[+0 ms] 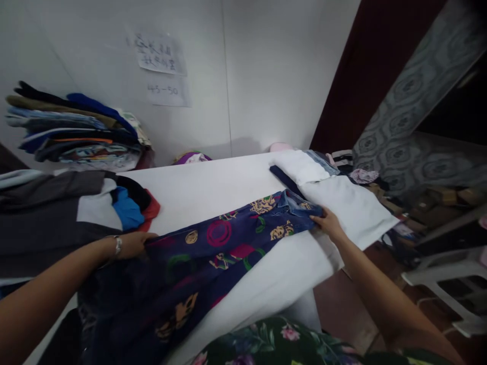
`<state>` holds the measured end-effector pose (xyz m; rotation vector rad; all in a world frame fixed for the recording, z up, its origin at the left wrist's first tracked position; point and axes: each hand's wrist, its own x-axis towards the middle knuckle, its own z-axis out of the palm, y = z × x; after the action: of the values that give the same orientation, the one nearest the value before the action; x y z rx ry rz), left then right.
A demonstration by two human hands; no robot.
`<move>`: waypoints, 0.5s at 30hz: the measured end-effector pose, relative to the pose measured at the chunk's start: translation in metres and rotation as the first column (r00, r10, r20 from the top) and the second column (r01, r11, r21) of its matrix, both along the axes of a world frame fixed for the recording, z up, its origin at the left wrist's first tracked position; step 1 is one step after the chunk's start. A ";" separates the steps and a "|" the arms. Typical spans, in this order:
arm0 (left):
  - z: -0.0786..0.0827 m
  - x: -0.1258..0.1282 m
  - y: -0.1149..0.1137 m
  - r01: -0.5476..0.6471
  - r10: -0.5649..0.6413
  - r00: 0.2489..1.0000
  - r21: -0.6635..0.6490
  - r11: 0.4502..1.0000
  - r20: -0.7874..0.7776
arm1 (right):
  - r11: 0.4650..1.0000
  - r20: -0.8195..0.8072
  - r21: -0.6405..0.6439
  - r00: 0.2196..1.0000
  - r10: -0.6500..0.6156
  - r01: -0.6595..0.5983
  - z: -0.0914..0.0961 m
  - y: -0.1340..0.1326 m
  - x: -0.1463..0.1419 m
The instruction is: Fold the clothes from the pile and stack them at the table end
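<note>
Pinching dark-blue, multicolour-printed cloth garment (pixel 232 233) at far end with right hand (pixel 327 224), gripping edge with left hand (pixel 133 245), partly over white tabletop (pixel 198 187).

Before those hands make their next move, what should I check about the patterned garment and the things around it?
1. Right hand holding the patterned garment: ok, fingers pinch its far end.
2. Left hand gripping firmly: cannot tell; it touches the garment, but the fingertips are hard to see.
3. Garment smooth: not ok; the denim bunches near the right hand.
4. Folded stack apart from the garment: ok.
5. Navy cloth apart from the garment: cannot tell; they nearly meet in view.
</note>
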<state>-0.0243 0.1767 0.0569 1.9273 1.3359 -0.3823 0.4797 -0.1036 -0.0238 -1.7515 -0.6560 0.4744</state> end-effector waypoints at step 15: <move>-0.025 0.005 -0.010 0.201 -0.101 0.965 0.432 0.879 -0.243 | 0.991 0.045 0.088 0.994 0.102 -0.106 0.032 0.053 0.013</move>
<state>-0.0193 0.1663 0.0317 2.4488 1.5177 -0.3878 0.4927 -0.0507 0.0077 -1.6512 -0.7886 0.4750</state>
